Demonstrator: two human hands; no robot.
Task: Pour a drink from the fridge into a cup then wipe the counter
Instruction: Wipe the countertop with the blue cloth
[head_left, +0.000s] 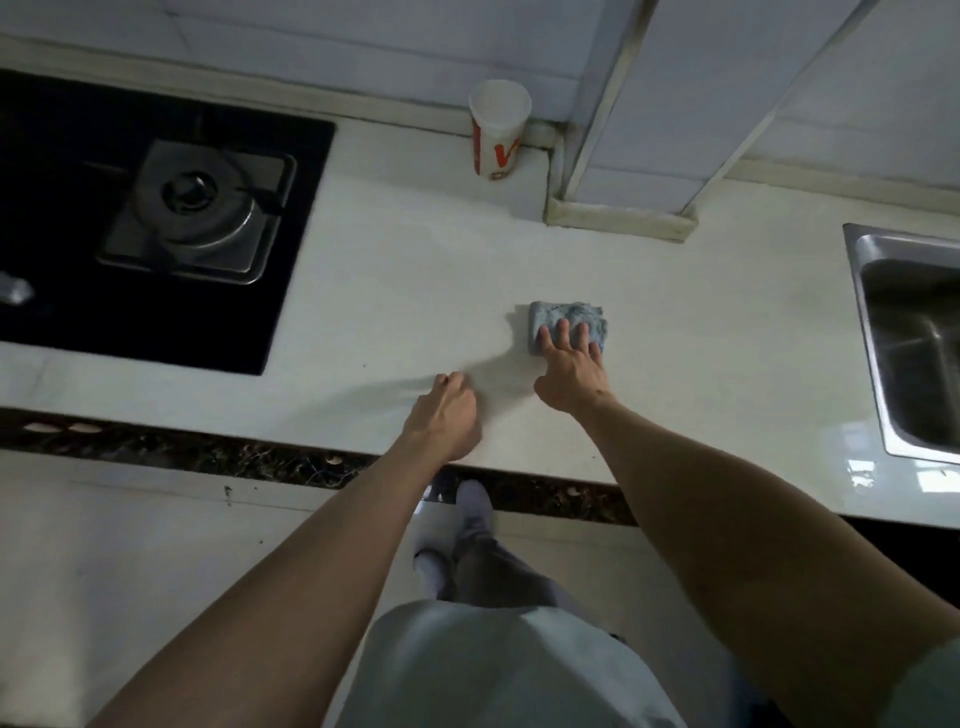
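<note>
Now the right hand presses flat on a crumpled blue cloth in the middle of the white counter, its fingers straight and spread over the cloth's near half. The left hand rests on the counter near the front edge, fingers curled under into a fist, holding nothing. A white paper cup with red print stands upright at the back against the wall. The stove lies to the left, the steel sink to the right.
</note>
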